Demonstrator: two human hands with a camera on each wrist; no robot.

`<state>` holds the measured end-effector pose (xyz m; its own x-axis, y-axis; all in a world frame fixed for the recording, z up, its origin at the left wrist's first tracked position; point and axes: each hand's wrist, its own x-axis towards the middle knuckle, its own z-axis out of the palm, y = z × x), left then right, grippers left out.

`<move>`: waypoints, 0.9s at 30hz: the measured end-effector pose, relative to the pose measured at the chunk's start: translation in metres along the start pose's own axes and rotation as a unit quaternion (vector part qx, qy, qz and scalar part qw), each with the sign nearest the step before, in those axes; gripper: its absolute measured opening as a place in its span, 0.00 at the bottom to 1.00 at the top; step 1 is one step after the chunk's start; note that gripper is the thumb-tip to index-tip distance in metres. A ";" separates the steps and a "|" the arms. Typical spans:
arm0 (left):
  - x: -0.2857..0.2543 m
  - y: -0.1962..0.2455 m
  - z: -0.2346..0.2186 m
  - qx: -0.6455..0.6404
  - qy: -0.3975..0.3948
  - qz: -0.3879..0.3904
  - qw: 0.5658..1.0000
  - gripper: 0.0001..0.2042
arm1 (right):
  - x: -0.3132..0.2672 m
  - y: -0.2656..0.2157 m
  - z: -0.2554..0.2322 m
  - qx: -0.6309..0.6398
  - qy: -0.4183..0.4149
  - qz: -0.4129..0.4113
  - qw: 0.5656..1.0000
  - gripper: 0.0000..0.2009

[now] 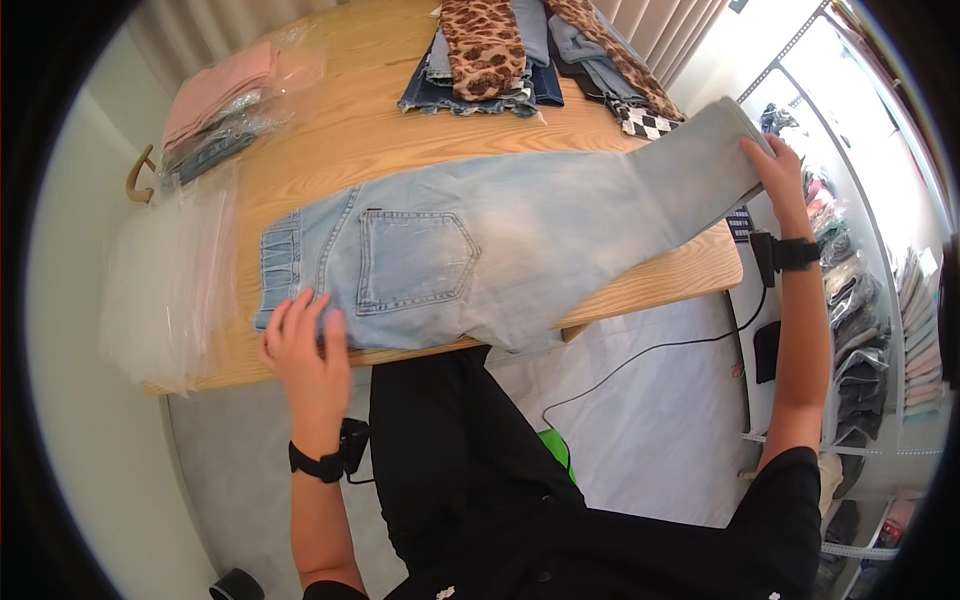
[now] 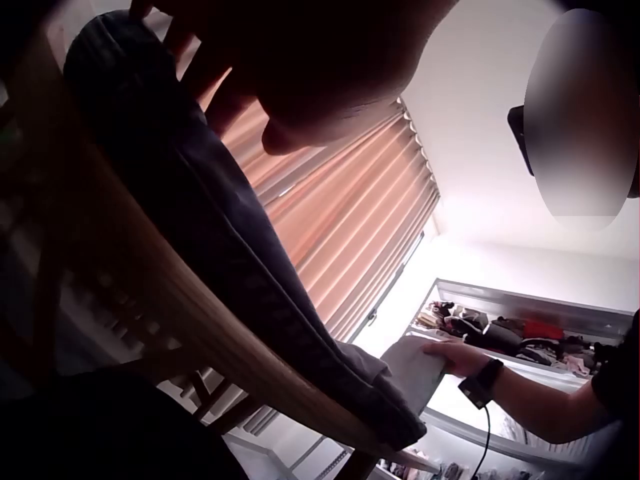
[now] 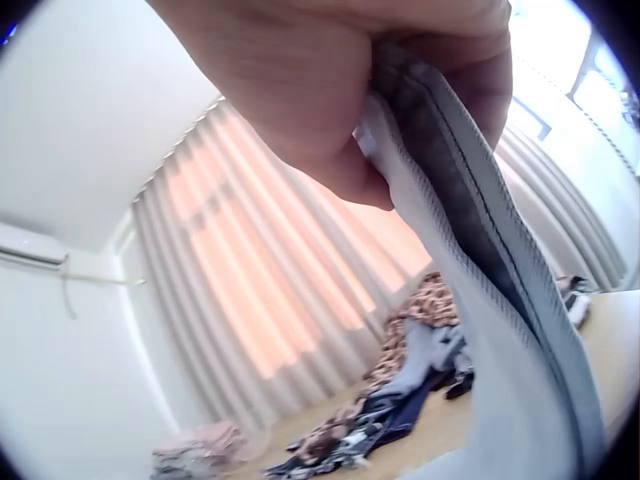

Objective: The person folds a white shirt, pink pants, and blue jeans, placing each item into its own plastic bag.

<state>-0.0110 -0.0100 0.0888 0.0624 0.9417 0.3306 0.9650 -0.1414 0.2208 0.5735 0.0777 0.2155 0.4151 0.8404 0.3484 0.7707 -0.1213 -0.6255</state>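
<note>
A pair of light blue jeans lies folded lengthwise across a wooden table, back pocket up, legs running off the right end. My left hand rests flat with spread fingers on the waist end near the table's front edge; the left wrist view shows the jeans draped over that edge. My right hand grips the hem of the legs, held out past the table's right end. In the right wrist view the fingers pinch the jeans' hem.
A stack of clear plastic bags lies at the table's left end. Bagged folded clothes sit at the far left. A pile of jeans and leopard-print garments lies at the back. Racks of clothes stand on the right.
</note>
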 end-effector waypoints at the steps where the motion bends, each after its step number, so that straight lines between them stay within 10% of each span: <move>1: 0.004 -0.014 0.005 -0.055 0.054 -0.014 0.997 0.16 | -0.013 -0.029 0.002 -0.026 -0.001 -0.031 0.999 0.17; 5: 0.017 -0.026 0.010 -0.243 0.202 -0.070 0.946 0.10 | -0.071 -0.105 0.060 0.036 -0.046 -0.166 0.984 0.19; 9: 0.018 -0.049 0.026 -0.342 0.250 -0.089 0.901 0.12 | -0.134 -0.150 0.103 0.019 -0.263 -0.157 0.952 0.28; 14: 0.015 -0.064 0.033 -0.347 0.211 -0.141 0.903 0.14 | -0.092 -0.029 0.134 -0.072 -0.151 -0.185 0.968 0.32; 17: 0.018 -0.058 0.029 -0.278 0.174 -0.092 0.940 0.16 | -0.079 0.004 0.127 -0.168 -0.135 -0.049 0.975 0.34; 19: 0.017 -0.053 0.024 -0.326 0.169 -0.114 0.923 0.16 | -0.081 -0.013 0.117 -0.029 -0.266 0.180 0.947 0.35; 24: 0.014 -0.066 0.027 -0.408 0.164 -0.124 0.890 0.18 | -0.077 -0.012 0.098 0.178 -0.324 0.256 0.893 0.23; 27: 0.011 -0.063 0.029 -0.476 0.174 -0.116 0.854 0.17 | -0.054 -0.020 0.067 0.101 -0.238 0.210 0.943 0.23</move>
<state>-0.0642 0.0181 0.0522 -0.3424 0.8535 0.3927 0.2873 -0.3029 0.9087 0.5030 0.0701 0.1628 0.3620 0.8886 -0.2817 0.4594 -0.4330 -0.7755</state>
